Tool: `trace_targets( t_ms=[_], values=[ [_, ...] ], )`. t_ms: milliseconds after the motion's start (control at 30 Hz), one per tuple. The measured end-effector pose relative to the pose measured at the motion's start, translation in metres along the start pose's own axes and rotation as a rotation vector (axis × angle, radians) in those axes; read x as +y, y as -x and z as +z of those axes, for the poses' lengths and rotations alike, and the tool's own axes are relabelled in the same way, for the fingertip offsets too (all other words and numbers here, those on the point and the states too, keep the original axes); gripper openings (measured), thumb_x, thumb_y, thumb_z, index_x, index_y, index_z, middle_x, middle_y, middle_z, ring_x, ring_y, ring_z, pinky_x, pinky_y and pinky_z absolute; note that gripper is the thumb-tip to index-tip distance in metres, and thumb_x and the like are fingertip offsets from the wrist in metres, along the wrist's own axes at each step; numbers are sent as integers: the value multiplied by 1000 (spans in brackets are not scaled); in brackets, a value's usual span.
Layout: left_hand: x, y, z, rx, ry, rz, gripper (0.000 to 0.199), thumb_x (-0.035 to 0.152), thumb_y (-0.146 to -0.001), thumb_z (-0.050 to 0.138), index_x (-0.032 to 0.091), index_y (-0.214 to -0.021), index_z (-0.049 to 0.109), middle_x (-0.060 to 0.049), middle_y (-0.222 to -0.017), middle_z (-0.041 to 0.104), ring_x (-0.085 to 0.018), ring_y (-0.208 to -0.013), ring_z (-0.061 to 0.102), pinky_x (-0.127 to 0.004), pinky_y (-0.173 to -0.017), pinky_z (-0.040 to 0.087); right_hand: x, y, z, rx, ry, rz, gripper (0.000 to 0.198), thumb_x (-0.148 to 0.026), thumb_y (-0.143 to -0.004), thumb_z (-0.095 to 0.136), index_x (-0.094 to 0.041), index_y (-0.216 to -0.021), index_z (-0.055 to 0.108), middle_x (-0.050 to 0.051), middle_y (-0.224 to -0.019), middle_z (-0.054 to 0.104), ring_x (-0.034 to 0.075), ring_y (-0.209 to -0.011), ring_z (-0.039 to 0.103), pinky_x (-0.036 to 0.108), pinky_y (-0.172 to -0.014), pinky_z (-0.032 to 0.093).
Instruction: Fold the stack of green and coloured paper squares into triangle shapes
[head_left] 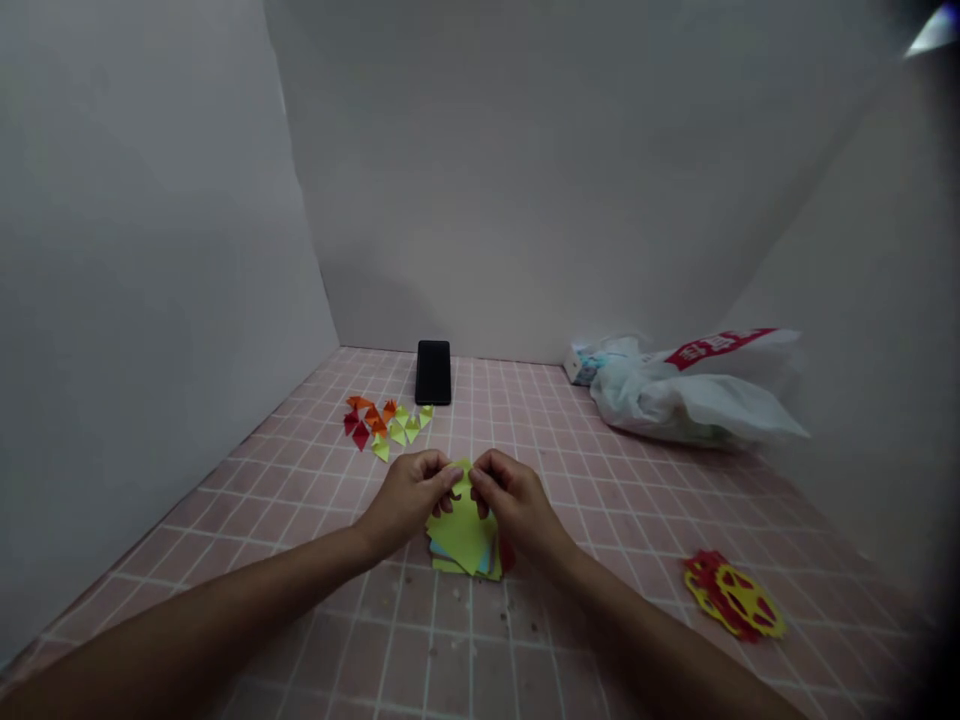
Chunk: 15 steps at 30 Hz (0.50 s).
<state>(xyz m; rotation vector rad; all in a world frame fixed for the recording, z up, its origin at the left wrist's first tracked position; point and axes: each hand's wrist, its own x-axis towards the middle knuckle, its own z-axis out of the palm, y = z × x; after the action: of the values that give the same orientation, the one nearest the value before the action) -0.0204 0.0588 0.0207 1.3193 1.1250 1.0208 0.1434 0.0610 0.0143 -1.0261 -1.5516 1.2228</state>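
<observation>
Just above a stack of paper squares (459,535), my left hand (411,492) and my right hand (519,497) face each other with closed fingers. Between their thumbs and forefingers they pinch a small piece of yellow-green paper (463,478). Its folds are too small to make out, and the fingers hide part of it. The stack lies uneven, yellow-green on top, with a light blue sheet (442,551) showing below. A bit of red paper (507,554) sticks out beside my right hand.
Small folded paper pieces (379,425) in red, orange and yellow lie at the back left. Behind them is a black phone (433,372). A white plastic bag (652,398) and a small box (578,366) sit at the back right. Red and yellow cut-out shapes (739,598) lie at the right.
</observation>
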Motion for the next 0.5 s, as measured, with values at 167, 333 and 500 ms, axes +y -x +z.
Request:
trace_targets(
  t_ms=[167,333,500],
  values=[
    [-11,-2,0,-3,35,-12,23,35,-79,65,15,-70,58,2,-58,59,-10,-50,52,-21,-53,40,14,3,2,30,-14,41,20,-31,-88,54,-20,-71,51,-4,-60,52,11,-48,46,23,-48,36],
    [-18,-2,-3,-16,57,-25,22,34,-79,66,15,-71,58,3,-59,58,-10,-52,52,-20,-53,39,19,6,4,72,-42,58,9,-25,-84,58,-23,-90,51,-5,-67,52,12,-55,50,23,-51,38],
    [-22,-2,-3,-30,100,-56,18,31,-77,67,16,-81,58,3,-63,60,-10,-55,55,-21,-55,43,19,7,4,55,-82,82,7,-23,-84,58,-22,-82,52,-4,-66,52,11,-55,49,23,-51,38]
  ],
)
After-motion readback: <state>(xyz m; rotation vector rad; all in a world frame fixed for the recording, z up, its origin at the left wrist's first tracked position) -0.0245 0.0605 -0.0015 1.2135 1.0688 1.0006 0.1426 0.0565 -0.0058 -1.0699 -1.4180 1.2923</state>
